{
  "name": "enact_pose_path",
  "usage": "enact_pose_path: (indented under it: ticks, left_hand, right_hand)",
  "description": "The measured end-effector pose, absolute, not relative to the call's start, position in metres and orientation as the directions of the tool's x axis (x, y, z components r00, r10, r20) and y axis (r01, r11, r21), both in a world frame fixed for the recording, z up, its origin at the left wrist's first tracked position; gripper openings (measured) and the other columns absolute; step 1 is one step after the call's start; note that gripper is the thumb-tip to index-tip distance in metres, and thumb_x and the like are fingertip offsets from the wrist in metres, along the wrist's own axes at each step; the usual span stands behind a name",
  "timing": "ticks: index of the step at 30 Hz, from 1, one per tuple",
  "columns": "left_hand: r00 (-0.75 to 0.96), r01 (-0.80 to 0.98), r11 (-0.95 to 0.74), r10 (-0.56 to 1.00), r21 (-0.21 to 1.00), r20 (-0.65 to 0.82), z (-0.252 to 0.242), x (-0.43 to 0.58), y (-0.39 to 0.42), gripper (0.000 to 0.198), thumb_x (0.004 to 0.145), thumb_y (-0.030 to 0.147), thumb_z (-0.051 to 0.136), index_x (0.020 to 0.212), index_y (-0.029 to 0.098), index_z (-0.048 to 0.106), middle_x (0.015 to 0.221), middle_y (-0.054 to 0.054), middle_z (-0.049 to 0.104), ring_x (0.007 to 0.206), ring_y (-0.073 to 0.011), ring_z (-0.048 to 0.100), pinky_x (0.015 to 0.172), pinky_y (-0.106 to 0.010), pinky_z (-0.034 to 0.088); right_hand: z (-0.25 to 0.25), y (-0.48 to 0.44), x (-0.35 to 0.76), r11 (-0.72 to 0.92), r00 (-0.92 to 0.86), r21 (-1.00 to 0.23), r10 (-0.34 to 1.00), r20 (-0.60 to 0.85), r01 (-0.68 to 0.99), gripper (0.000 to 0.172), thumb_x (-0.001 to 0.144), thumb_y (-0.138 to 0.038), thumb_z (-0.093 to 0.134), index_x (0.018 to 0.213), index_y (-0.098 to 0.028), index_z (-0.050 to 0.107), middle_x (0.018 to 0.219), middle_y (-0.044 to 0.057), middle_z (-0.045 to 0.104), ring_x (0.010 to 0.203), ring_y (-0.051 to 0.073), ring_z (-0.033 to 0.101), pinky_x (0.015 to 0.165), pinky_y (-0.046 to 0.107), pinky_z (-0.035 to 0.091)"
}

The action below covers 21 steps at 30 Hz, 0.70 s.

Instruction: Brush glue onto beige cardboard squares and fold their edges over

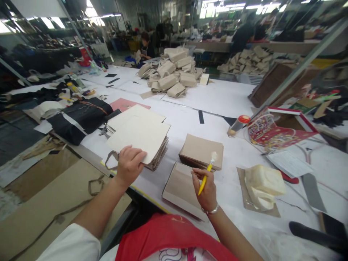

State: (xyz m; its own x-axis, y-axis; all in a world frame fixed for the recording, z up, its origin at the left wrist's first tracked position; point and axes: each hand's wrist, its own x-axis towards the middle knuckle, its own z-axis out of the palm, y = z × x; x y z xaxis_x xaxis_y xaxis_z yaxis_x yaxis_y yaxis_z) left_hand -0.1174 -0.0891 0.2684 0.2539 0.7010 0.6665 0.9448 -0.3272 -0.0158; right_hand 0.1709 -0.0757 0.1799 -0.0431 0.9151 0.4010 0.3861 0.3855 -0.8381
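My left hand (129,165) is closed on the near edge of a cream board panel (141,136). That panel lies on top of a stack of similar panels, turned a little out of line with it. In my right hand (207,188) is a brush (206,178) with a yellow handle, its pale bristles pointing away from me. The brush tip is over a stack of taupe pieces (199,145). Below my right hand lies a taupe panel (179,186) with pale edges, partly hidden by the hand.
A cream block-shaped container (265,180) sits on a board at right. Beyond it are a red-capped jar (239,125) and a red patterned paper bag (280,128). A black bundle (78,117) lies left. Taupe pouches (172,72) are heaped at the back, near a seated person (146,47).
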Motion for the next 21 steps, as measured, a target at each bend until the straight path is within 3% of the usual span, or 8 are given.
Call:
enact_pose_path:
  ticks: [4, 8, 12, 15, 21]
  left_hand:
    - [0.509, 0.802, -0.590, 0.596, -0.090, 0.621, 0.261, -0.069, -0.121, 0.029, 0.080, 0.014, 0.052, 0.107, 0.023, 0.060, 0.091, -0.006, 0.064, 0.087, -0.0195, 0.055, 0.081, -0.035, 0.044]
    - [0.674, 0.661, -0.748, 0.558, -0.057, 0.485, 0.238, -0.040, -0.135, 0.034, 0.085, 0.016, 0.043, 0.116, 0.024, 0.055, 0.100, -0.008, 0.064, 0.089, -0.0199, 0.056, 0.078, -0.037, 0.044]
    - [0.697, 0.661, -0.750, 0.605, -0.018, 0.385, 0.201, -0.045, -0.129, 0.031, 0.087, 0.016, 0.041, 0.114, 0.022, 0.056, 0.104, -0.010, 0.062, 0.091, -0.0204, 0.055, 0.080, -0.037, 0.042]
    - [0.758, 0.619, -0.786, 0.594, -0.008, 0.269, 0.168, -0.046, -0.124, 0.025, 0.087, 0.016, 0.041, 0.105, 0.019, 0.059, 0.097, -0.009, 0.062, 0.086, -0.0197, 0.053, 0.075, -0.035, 0.040]
    - [0.835, 0.551, -0.833, 0.550, 0.052, -0.021, 0.114, -0.014, -0.131, 0.015, 0.087, 0.018, 0.046, 0.097, 0.017, 0.057, 0.090, -0.007, 0.058, 0.081, -0.0187, 0.048, 0.072, -0.032, 0.034]
  right_hand:
    - [0.206, -0.083, 0.147, 0.292, -0.125, -0.936, 0.954, 0.271, 0.196, 0.023, 0.085, -0.030, 0.052, 0.101, -0.022, 0.037, 0.095, 0.004, 0.061, 0.077, 0.013, 0.062, 0.068, 0.028, 0.051]
    - [0.210, -0.084, 0.145, 0.215, -0.031, -0.912, 0.975, 0.218, 0.349, 0.025, 0.080, -0.033, 0.055, 0.093, -0.023, 0.037, 0.070, -0.004, 0.050, 0.058, 0.011, 0.050, 0.055, 0.024, 0.042]
    - [0.178, -0.094, 0.179, 0.166, -0.035, -0.846, 0.984, 0.172, 0.508, 0.019, 0.082, -0.033, 0.049, 0.094, -0.022, 0.038, 0.067, -0.004, 0.045, 0.053, 0.011, 0.045, 0.052, 0.024, 0.036]
    - [0.141, -0.107, 0.213, 0.104, -0.090, -0.758, 0.994, 0.059, 0.644, 0.015, 0.086, -0.033, 0.041, 0.095, -0.020, 0.040, 0.066, -0.002, 0.050, 0.054, 0.013, 0.050, 0.052, 0.024, 0.034]
    - [0.082, -0.121, 0.253, 0.027, -0.077, -0.456, 0.993, -0.091, 0.890, 0.017, 0.087, -0.032, 0.042, 0.097, -0.018, 0.046, 0.080, 0.005, 0.062, 0.066, 0.017, 0.059, 0.055, 0.024, 0.035]
